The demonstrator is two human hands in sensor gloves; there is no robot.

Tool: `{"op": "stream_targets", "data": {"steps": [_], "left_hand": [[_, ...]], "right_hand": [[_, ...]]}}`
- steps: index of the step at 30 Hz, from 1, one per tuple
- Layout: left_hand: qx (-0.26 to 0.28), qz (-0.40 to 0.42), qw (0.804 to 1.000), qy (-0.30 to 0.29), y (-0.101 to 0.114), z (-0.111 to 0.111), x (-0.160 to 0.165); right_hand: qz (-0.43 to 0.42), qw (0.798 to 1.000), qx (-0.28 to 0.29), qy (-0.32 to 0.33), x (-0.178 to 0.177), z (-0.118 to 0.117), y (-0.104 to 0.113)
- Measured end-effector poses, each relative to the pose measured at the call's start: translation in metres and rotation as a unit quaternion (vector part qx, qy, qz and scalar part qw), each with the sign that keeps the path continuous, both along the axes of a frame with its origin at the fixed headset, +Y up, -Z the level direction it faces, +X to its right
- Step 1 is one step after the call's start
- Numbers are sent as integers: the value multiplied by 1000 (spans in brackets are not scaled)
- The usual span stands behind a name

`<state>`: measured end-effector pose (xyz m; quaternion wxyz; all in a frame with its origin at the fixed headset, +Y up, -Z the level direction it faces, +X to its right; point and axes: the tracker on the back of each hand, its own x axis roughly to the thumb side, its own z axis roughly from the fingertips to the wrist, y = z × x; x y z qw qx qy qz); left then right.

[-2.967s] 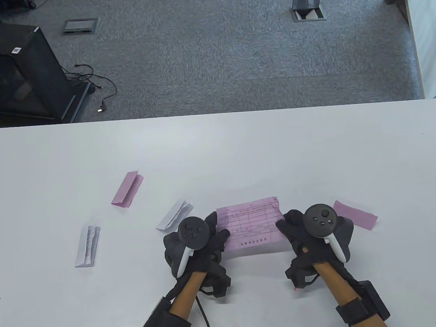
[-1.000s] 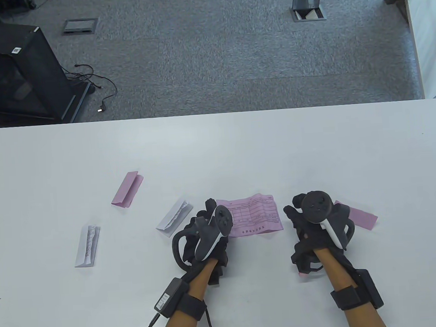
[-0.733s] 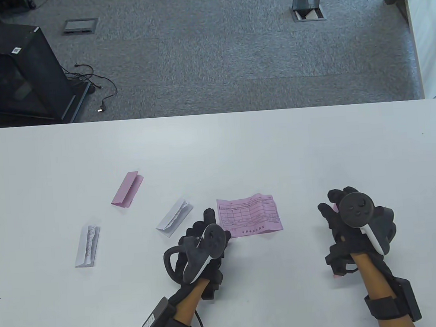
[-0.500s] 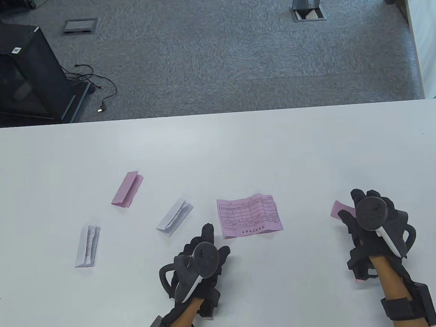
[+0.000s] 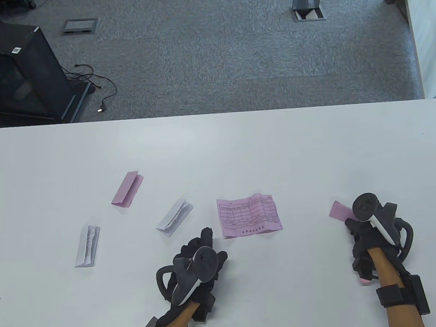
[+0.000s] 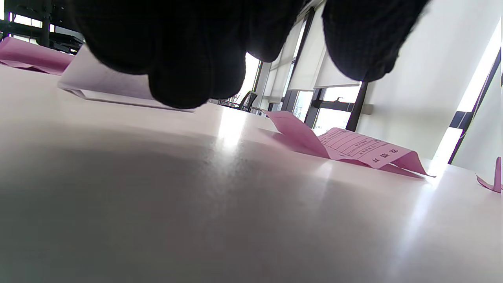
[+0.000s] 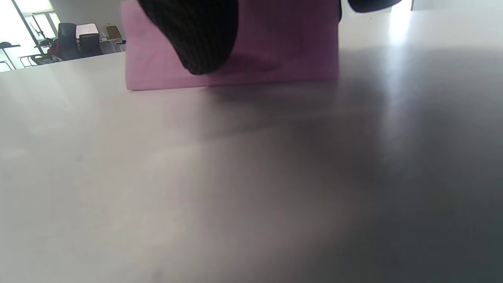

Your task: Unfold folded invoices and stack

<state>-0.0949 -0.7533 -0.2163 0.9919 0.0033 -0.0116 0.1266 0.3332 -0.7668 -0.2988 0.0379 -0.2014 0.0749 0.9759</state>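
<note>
On the white table (image 5: 239, 150) the unfolded pink invoice (image 5: 249, 215) lies flat between the hands, touching neither. The left hand (image 5: 198, 260) rests just below it with loose fingers, holding nothing. The right hand (image 5: 364, 231) lies on a folded pink invoice (image 5: 339, 211); whether it pinches it, I cannot tell.

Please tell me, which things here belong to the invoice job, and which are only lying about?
Job things:
- open pink invoice
- folded pink invoice, far left
- folded pink invoice under the right hand
- two folded white invoices
- left hand, right hand

Lying about:
- black case
- cable
- floor boxes
</note>
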Motion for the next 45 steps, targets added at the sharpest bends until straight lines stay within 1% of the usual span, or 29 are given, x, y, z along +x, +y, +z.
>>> {"op": "stream_targets", "data": {"steps": [3, 5, 7, 9, 12, 13, 15, 17, 20, 23, 24, 25, 27, 28, 31, 33, 34, 35, 38, 41, 43, 45], "left_hand": [[-1, 3, 1000, -5, -1, 1, 1], [2, 8, 1000, -13, 0, 2, 2], [10, 31, 999, -36, 2, 3, 4], [25, 75, 994, -77, 4, 5, 8], [38, 125, 982, -138, 6, 6, 15], [38, 150, 975, -160, 7, 7, 18], [35, 192, 964, -180, 6, 8, 21], [17, 232, 956, -176, 5, 8, 23], [-29, 322, 933, -157, 0, 7, 24], [-79, 382, 912, -128, -9, 6, 22], [-88, 394, 906, -127, -12, 6, 22], [-100, 417, 894, -129, -15, 6, 22], [-129, 464, 867, -127, -21, 7, 22], [-139, 480, 858, -121, -23, 7, 23], [-157, 543, 819, -95, -31, 8, 25], [-168, 568, 801, -83, -33, 9, 27], [-172, 574, 796, -79, -34, 9, 28], [-173, 574, 797, -74, -35, 9, 28], [-162, 564, 808, -43, -36, 9, 24], [-163, 565, 808, -41, -38, 8, 20], [-154, 568, 807, -32, -38, 7, 19], [-149, 563, 812, -34, -38, 6, 17]], "right_hand": [[7, 1000, 26, 3, -7, 4, 5], [-8, 999, 50, 16, -15, 10, 13], [-26, 996, 78, 36, -27, 16, 24], [-73, 987, 121, 78, -49, 28, 39], [-118, 972, 151, 133, -81, 42, 55], [-132, 965, 162, 158, -97, 47, 60], [-146, 955, 175, 191, -119, 52, 64], [-162, 945, 176, 223, -141, 57, 62], [-190, 929, 174, 265, -175, 65, 52], [-195, 917, 180, 297, -199, 75, 43], [-194, 915, 181, 303, -203, 77, 42], [-188, 913, 182, 312, -209, 81, 40], [-174, 913, 188, 317, -214, 87, 40], [-171, 912, 195, 316, -215, 88, 40], [-159, 908, 210, 324, -218, 93, 38], [-158, 907, 205, 331, -222, 96, 36], [-159, 907, 202, 334, -224, 97, 35], [-159, 907, 199, 336, -225, 98, 34], [-161, 906, 177, 350, -227, 99, 30], [-179, 903, 161, 355, -227, 99, 27], [-192, 903, 150, 355, -225, 98, 27], [-208, 900, 143, 356, -223, 96, 27]]}}
